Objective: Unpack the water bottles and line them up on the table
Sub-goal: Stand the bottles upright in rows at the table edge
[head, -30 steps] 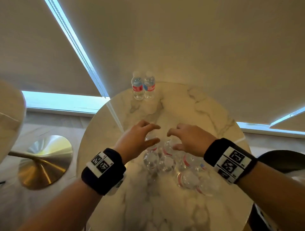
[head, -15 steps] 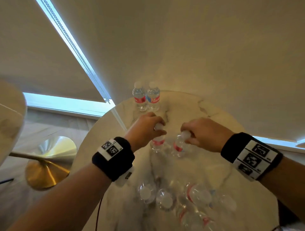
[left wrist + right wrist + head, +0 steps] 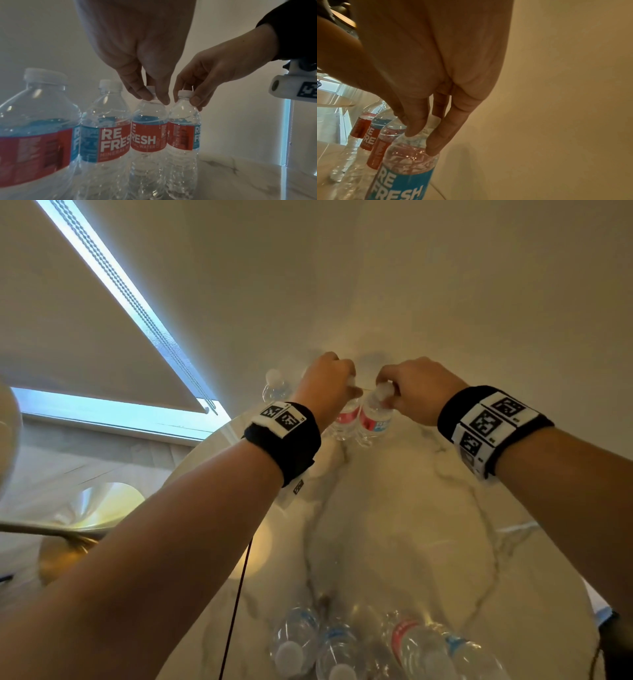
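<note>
Marble tabletop (image 3: 394, 525), white with grey veins, and a row of four clear plastic water bottles standing upright along its far edge by the wall; all of them have red and blue "REFRESH mineral water" labels and white caps. From the left wrist view they sit shoulder to shoulder, pretty much touching each other.

Left hand (image 3: 325, 385) comes down from above and pinches the third bottle (image 3: 148, 135) at its cap and neck, fingertips (image 3: 144, 97) curled around it; right hand (image 3: 414, 392) does the same thing to the fourth bottle (image 3: 184, 132) just beside it, thumb and fingers wrapped around the cap. So both hands are gripping, one bottle each. Both bottles look upright with their bases down at the table, though I can't tell for sure if they're fully resting on it or a hair above.

The other two in the row, the first bottle (image 3: 36, 135) and second bottle (image 3: 104, 129), stand to the left of the held pair with nobody touching them; in the head view only one of them peeks out behind the left wrist.

Closer to the person, at the near edge of the table, there's a cluster of more bottles (image 3: 376, 645), well apart from the lined-up row; they're blurry, and whether wrap is around them I can't make out. Black wristbands (image 3: 287, 436) with square black-and-white markers are on both wrists.
</note>
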